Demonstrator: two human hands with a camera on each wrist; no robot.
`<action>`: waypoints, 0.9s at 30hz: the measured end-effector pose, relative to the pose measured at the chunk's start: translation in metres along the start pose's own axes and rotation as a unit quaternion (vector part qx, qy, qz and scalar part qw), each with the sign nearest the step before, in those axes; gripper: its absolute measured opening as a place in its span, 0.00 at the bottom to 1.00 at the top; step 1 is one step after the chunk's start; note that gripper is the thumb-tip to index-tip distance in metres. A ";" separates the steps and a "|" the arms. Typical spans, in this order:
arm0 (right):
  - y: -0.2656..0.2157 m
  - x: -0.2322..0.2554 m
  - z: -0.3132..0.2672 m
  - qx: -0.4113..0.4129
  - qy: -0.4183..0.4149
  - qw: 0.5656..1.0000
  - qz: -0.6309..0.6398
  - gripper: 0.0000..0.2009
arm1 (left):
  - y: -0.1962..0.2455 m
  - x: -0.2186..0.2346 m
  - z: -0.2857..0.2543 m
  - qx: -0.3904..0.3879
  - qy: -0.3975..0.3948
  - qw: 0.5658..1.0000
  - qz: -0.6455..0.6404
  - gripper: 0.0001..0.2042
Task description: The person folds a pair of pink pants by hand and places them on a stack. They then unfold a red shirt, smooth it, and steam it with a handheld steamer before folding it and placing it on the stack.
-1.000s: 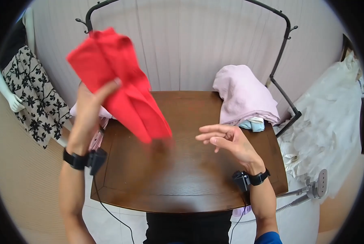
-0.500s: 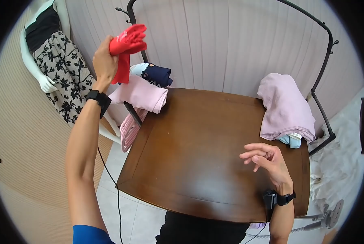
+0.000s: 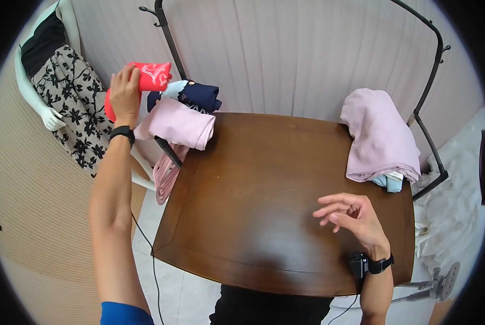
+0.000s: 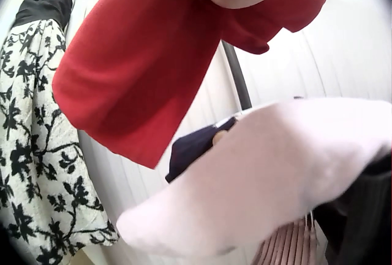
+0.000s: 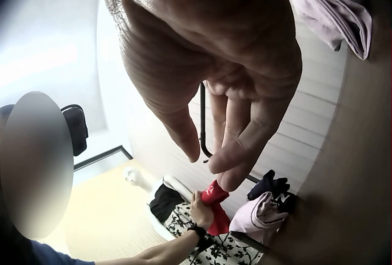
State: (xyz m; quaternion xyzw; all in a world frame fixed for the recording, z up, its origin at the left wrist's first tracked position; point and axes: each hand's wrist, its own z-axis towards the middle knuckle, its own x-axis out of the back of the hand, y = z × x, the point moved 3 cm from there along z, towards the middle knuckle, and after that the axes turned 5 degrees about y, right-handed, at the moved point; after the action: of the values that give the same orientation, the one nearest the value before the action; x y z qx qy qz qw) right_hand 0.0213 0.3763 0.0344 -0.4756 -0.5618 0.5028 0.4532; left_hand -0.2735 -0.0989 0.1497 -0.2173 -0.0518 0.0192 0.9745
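Note:
At the back left, my left hand (image 3: 124, 96) grips a folded red garment (image 3: 154, 77) with a white print. One end sticks out to the right of the fingers and another part hangs down beside the wrist. Just below it lie a folded light pink garment (image 3: 178, 122) and a folded navy garment (image 3: 200, 95). In the left wrist view the red fabric (image 4: 138, 75) hangs over the pink one (image 4: 263, 173). My right hand (image 3: 356, 218) hovers over the right side of the brown table (image 3: 242, 179), fingers loosely bent and holding nothing.
A heap of pale pink cloth (image 3: 380, 135) with light blue fabric (image 3: 389, 182) under it lies at the table's back right. A black rack frame (image 3: 432, 81) rises behind. Pink hangers (image 3: 166, 176) hang left of the table, near a mannequin in a floral skirt (image 3: 74, 92).
My left hand has carried the red garment from over the table to the back left, then lowered it near the pink and navy clothes. The right hand keeps its relaxed pose.

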 end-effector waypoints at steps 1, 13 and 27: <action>0.000 -0.001 0.000 -0.002 -0.009 1.000 -0.007 0.18 | 0.008 -0.003 -0.010 0.001 -0.016 1.000 -0.018 0.13; -0.001 -0.004 -0.002 -0.023 -0.023 0.999 -0.020 0.18 | 0.082 0.030 -0.039 0.073 -0.246 0.938 -0.232 0.24; 0.001 -0.006 -0.004 -0.023 -0.031 0.999 -0.038 0.17 | 0.061 0.004 -0.032 0.242 -0.367 0.797 -0.414 0.46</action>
State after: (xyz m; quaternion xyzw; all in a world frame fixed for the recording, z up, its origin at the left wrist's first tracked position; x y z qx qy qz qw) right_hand 0.0257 0.3711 0.0333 -0.4487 -0.6044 0.4869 0.4432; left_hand -0.2665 -0.0567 0.0952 0.0915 -0.4840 -0.2958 0.8184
